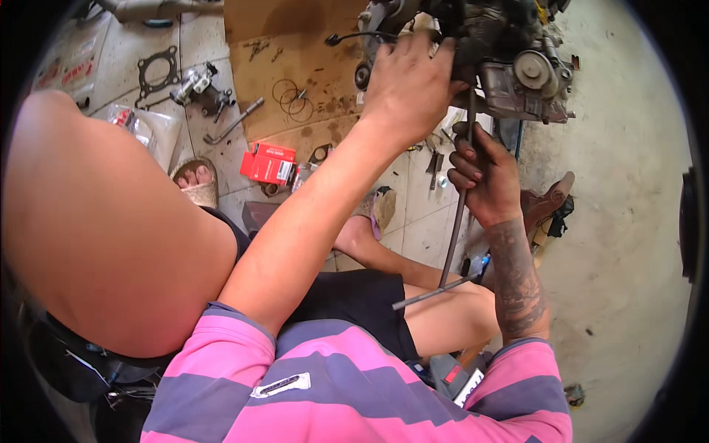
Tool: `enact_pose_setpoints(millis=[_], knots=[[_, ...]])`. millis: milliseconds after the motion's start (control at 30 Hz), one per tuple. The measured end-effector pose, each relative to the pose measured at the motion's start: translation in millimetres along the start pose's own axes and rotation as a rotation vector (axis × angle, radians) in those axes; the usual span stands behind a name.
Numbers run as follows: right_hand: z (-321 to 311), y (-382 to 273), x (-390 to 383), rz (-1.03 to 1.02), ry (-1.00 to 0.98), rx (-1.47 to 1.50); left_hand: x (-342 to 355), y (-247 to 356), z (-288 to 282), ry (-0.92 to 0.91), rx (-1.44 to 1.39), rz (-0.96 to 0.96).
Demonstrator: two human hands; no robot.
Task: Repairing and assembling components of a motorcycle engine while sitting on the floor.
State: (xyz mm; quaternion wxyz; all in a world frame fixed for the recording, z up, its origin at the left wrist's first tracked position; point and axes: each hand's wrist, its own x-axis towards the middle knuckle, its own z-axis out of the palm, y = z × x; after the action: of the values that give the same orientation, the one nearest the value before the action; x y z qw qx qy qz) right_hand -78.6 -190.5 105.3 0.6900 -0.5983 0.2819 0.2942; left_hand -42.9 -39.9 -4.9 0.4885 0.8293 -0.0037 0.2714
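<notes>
Engine (509,81) in grimy metal sits just beyond both hands, the left hand (406,88) laid over its left side, though hidden fingertips leave its grip uncertain. Below it, the right hand (489,177) is clenched round a long T-handled wrench (456,229) running up toward the engine. Left of both hands lie a red box (269,164) and a slimmer bent bar (240,120).

The tiled floor (203,46) bears a gasket (144,74) and a cardboard sheet (317,52) holding thin rings (299,95), with a wrench (235,122) across its left edge and a red box (267,164) by its lower-left corner.
</notes>
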Motion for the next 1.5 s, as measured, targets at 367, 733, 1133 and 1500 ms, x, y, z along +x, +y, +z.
enact_pose_setpoints(millis=[367,733,1133,1500], knots=[[9.7,-13.0,-7.8,-0.030,0.205,-0.215,-1.5,12.5,8.8,0.032,-0.150,-0.132],[-3.8,-19.1,-3.5,0.036,0.003,-0.021,16.4,-1.9,-12.9,-0.283,-0.201,-0.130],[-3.7,-10.5,0.3,0.024,-0.096,0.029,0.2,20.0,0.1,-0.016,-0.149,-0.106],[-20.8,-10.5,3.5,-0.200,-0.139,-0.369,-120.9,112.6,-38.7,-1.136,-1.726,-1.053]])
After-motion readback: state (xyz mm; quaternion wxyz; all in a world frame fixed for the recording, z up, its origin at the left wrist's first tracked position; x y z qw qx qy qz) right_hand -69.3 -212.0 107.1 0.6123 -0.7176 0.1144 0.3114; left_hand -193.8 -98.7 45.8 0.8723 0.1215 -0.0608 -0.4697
